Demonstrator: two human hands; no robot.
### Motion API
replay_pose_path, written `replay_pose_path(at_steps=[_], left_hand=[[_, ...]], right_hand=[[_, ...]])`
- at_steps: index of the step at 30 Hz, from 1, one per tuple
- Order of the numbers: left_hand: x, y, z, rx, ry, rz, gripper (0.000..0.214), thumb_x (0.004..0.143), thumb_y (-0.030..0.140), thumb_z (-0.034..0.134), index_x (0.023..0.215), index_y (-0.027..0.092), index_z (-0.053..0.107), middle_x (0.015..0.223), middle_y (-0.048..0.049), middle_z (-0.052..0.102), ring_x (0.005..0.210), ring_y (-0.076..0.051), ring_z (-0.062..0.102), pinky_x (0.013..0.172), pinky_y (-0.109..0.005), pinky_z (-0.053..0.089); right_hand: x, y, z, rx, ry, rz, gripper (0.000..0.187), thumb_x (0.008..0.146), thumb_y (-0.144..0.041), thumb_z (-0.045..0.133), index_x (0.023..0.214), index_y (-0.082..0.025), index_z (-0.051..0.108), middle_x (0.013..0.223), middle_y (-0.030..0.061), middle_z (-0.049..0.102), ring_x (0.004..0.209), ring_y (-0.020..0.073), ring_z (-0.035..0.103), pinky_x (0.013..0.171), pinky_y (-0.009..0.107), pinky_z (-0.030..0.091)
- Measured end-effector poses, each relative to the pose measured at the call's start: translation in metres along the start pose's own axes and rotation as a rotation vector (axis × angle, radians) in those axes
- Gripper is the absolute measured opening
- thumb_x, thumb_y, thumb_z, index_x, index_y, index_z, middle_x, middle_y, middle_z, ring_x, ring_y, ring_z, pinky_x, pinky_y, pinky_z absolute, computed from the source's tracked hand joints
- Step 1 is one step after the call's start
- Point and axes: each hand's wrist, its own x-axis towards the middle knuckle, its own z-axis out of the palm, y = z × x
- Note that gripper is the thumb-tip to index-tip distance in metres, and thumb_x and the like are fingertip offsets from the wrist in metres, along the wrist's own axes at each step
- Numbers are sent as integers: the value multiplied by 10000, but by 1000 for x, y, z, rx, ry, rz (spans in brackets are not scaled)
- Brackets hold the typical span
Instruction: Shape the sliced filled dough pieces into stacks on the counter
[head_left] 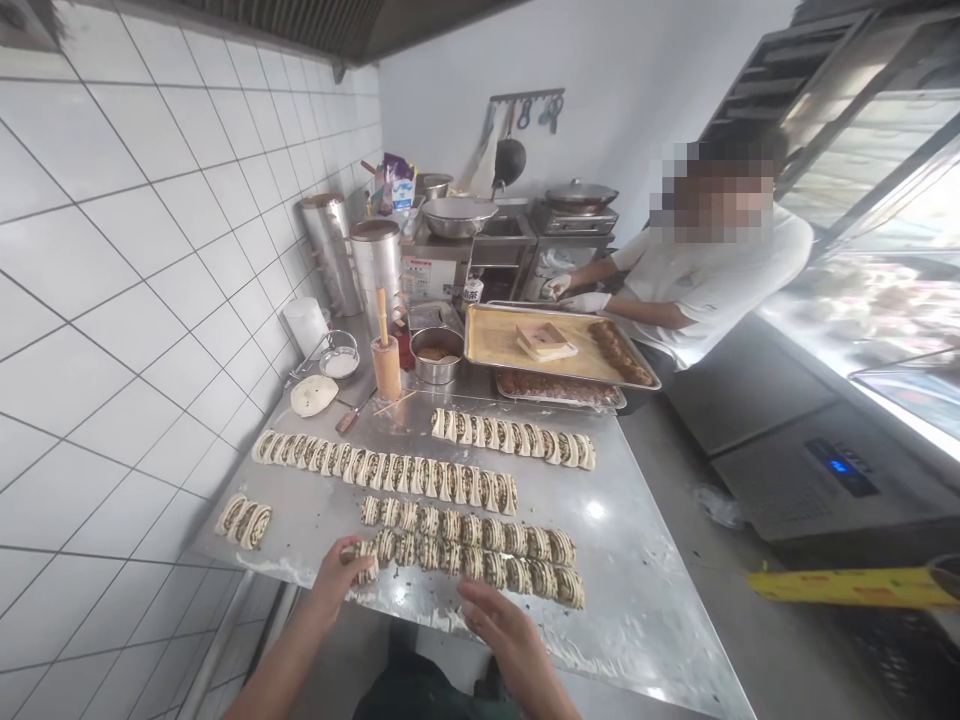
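My left hand (341,578) is closed around a cut piece of filled dough roll (366,562) at the left end of the nearest row. Just in front of that row (472,562), my right hand (496,615) has its fingers stretched out and holds nothing; whether it touches the dough I cannot tell. A second row of pieces (472,527) lies right behind. Farther back are a long row of slices (386,470) and a shorter one (514,438). Several slices (245,521) sit apart at the table's left side. The dough shows dark filling between pale layers.
The metal table (622,520) carries a rolling pin (386,368), a pot of filling (437,357), a flat dough round (314,396), a bowl of white powder (340,358) and a brush (349,418). A large baking tray (487,350) overhangs the back right, near a gloved co-worker (720,270).
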Motion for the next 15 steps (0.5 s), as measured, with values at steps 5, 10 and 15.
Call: replay_pose_path(at_steps=[5,10,15], left_hand=[[66,-21,-22,155,31,-10,591,617,587,844,1030,186,711,950,-95,771,951,-301,734,821,-384,536],[101,-45,-17,359,23,63,381,768,469,779,1009,178,733,1034,-117,778,1050,-288,721,925,-374,518],[112,-61,-33,588,79,142,420,922,477,655,1191,156,681,1144,-121,743,1100,-263,693,1011,-418,500]], right_hand=[[8,30,-8,130,217,129,678,582,-748,818,949,-178,816,1096,146,778,1168,379,680,961,459,591],[7,36,2,180,330,186,629,563,-724,820,919,-205,809,1084,123,787,1175,379,686,929,447,600],[8,36,11,219,351,214,626,531,-699,843,917,-207,807,1066,136,800,1174,392,694,892,437,608]])
